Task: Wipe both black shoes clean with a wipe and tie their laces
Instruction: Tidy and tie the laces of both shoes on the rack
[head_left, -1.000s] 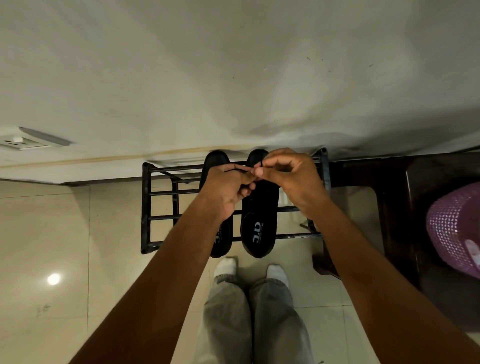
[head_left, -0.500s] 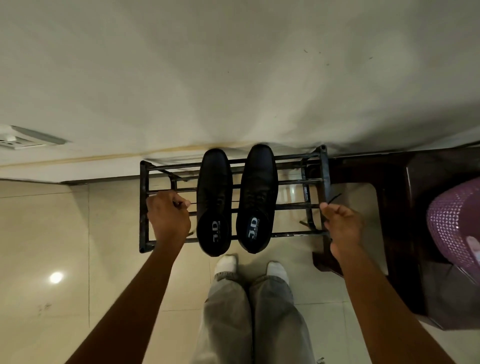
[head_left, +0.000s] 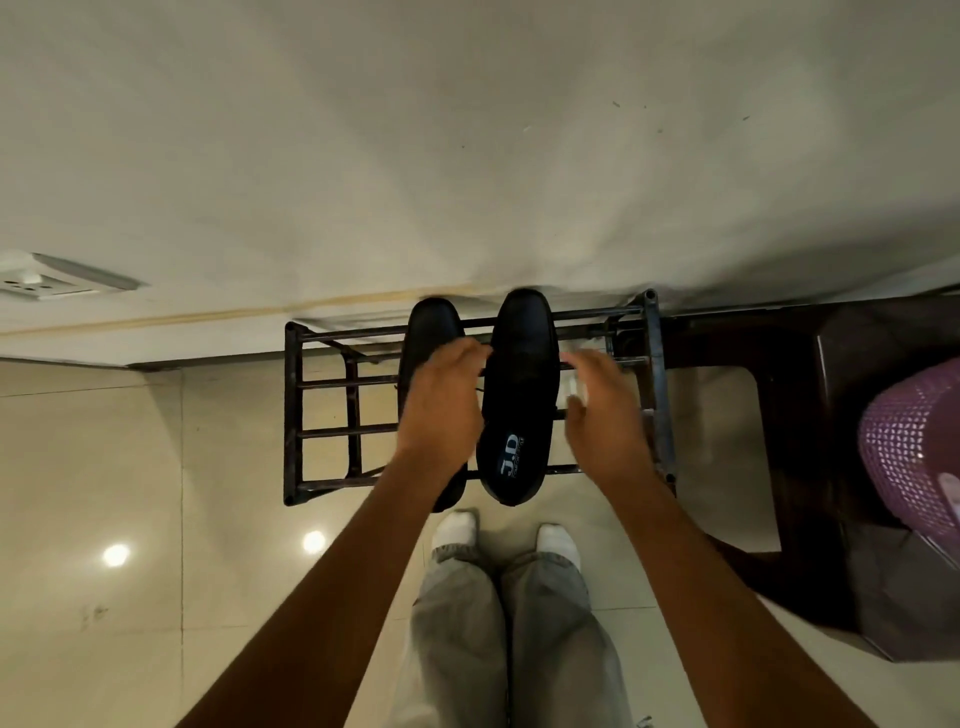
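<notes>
**Black shoes on rack — handling note**

Left hand (head_left: 441, 410): over the left shoe (head_left: 428, 332), fingers loosely extended toward the laces of the right shoe (head_left: 519, 395); any grip cannot be told. Right hand (head_left: 602, 415): blurred, fingers apart, holding nothing, just beside that shoe. Shoes — likely stiff, light, smooth; laces thin, best pinched at the ends. Both lie beyond the fingertips across the rack (head_left: 293, 410).

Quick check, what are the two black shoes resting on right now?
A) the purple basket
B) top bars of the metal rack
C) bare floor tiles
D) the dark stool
B: both black shoes lie side by side across the top bars of the metal rack, toes toward the wall, with the stool and purple basket off to the right.
</notes>
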